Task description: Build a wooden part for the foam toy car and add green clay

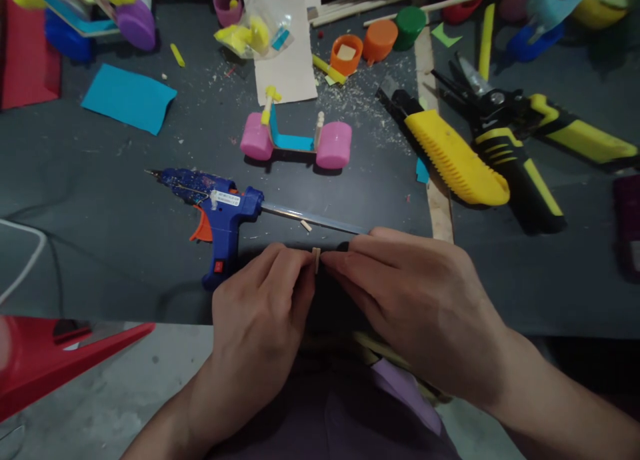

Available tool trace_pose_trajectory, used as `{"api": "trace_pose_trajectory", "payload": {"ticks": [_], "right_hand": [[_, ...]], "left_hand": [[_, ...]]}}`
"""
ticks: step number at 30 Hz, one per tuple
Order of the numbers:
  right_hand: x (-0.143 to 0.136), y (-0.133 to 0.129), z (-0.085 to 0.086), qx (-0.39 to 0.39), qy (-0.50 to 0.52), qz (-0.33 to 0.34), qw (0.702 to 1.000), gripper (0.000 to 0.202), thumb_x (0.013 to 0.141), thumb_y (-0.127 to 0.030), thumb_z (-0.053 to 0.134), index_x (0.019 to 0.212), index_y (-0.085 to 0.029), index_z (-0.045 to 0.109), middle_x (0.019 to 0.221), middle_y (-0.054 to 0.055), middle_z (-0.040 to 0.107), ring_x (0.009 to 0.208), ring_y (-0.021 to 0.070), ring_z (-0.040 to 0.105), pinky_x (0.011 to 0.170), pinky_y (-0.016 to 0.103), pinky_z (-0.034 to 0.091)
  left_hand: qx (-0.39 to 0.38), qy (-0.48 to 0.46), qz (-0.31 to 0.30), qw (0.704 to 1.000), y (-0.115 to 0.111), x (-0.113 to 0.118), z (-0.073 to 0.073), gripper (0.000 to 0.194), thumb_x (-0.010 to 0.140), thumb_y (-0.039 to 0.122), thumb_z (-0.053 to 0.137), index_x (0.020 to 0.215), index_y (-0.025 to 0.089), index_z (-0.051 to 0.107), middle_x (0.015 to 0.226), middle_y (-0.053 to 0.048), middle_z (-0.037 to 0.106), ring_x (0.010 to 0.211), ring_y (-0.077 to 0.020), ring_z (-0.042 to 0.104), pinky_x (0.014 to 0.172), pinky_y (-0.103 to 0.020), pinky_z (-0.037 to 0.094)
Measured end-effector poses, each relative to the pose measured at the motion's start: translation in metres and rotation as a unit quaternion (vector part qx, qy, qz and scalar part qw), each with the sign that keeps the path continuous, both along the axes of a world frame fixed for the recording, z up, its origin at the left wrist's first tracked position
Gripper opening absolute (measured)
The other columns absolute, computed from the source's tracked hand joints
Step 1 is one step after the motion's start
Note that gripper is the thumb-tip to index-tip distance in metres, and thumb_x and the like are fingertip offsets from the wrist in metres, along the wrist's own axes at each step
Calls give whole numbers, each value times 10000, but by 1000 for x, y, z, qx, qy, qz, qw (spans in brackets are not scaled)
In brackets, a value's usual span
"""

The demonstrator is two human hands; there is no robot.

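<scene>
Between my two hands is a small piece of wooden stick (pixel 316 260) at the table's near edge. My left hand (pixel 263 307) pinches it between thumb and forefinger. My right hand (pixel 415 300) has its fingertips pressed together right beside the piece; whether they grip it too I cannot make out. Just beyond lies a blue glue gun (pixel 225 210) with an orange trigger and a long clear glue stick (pixel 315 218) out of its back. A short wooden bit (pixel 306 226) rests near that stick. Farther back stands a toy scooter (pixel 295 142) with pink wheels and a blue deck.
A yellow utility knife (pixel 450 150) and black-yellow pliers (pixel 520 160) lie at the right. Blue paper (pixel 130 99) is at the left. Along the back are an orange cap (pixel 380 41), a green cap (pixel 410 28), wooden sticks (pixel 365 5) and another toy with a purple wheel (pixel 136 25).
</scene>
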State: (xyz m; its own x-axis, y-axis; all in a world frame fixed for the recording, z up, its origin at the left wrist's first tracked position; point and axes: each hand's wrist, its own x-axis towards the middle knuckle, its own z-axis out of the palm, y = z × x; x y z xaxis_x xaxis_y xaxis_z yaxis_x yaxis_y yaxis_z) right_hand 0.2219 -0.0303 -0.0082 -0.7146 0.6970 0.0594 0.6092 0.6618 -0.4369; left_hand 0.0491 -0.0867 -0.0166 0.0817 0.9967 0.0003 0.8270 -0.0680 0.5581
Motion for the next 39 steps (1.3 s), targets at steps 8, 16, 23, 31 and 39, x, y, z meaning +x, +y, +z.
{"api": "trace_pose_trajectory", "payload": {"ticks": [8, 16, 23, 31, 39], "right_hand": [[-1, 2, -1, 38, 1, -20, 999, 312, 986, -124, 466, 851, -184, 740, 737, 24, 712, 668, 180, 648, 605, 311, 475], [0, 14, 0, 25, -3, 28, 999, 222, 982, -159, 521, 957, -169, 742, 715, 12, 693, 648, 170, 631, 578, 302, 427], [1, 15, -5, -5, -1, 20, 1000, 267, 995, -202, 496, 857, -206, 724, 783, 21, 726, 655, 172, 624, 597, 311, 438], [0, 10, -4, -3, -11, 16, 1000, 254, 991, -175, 499, 882, -182, 728, 703, 4, 649, 622, 167, 574, 581, 313, 396], [1, 9, -9, 4, 13, 7, 1000, 305, 1015, -229, 463, 812, -196, 688, 707, 18, 666, 611, 162, 574, 580, 310, 390]], "left_hand": [[20, 28, 9, 999, 0, 2, 0, 77, 958, 257, 595, 940, 188, 623, 780, 8, 618, 653, -142, 563, 581, -296, 411], [23, 62, -13, 998, -2, 3, 3, 29, 954, 181, 592, 951, 186, 620, 751, 22, 569, 649, -143, 543, 554, -300, 370], [12, 38, -6, 999, 0, 0, 2, 101, 979, 158, 534, 977, 204, 624, 834, 3, 635, 716, -145, 579, 610, -291, 411], [31, 40, -16, 999, 1, -1, 0, 97, 974, 138, 549, 958, 178, 636, 825, -1, 634, 712, -148, 593, 611, -308, 409], [38, 34, -17, 999, 1, -2, -2, 76, 973, 143, 556, 984, 174, 624, 850, -10, 631, 731, -162, 597, 630, -318, 415]]}}
